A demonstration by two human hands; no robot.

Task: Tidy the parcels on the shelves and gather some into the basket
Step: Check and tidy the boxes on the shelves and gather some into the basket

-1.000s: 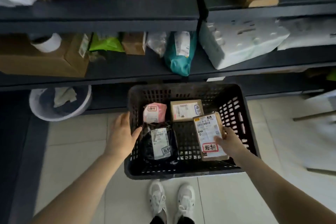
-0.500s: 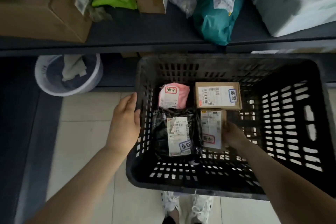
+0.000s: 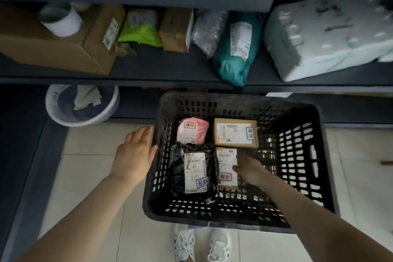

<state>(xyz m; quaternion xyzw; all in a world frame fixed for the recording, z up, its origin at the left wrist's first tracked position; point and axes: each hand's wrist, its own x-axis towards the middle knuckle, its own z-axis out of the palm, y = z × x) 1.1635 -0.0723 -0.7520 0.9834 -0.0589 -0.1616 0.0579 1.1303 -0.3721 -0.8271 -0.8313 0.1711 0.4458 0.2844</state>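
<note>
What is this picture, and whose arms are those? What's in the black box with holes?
Those are a person's own arms. The camera sits on their head and looks down, so you see what they see, even their white shoes. The box with holes is a black plastic basket, in front of shelves with more parcels. Four parcels lie inside: a pink bag, a wide brown carton, a black bag and a small brown carton. The left hand rests flat against the basket's left wall. The right hand reaches inside and touches the small brown carton's right edge; whether it grips it, I can't tell.
</note>
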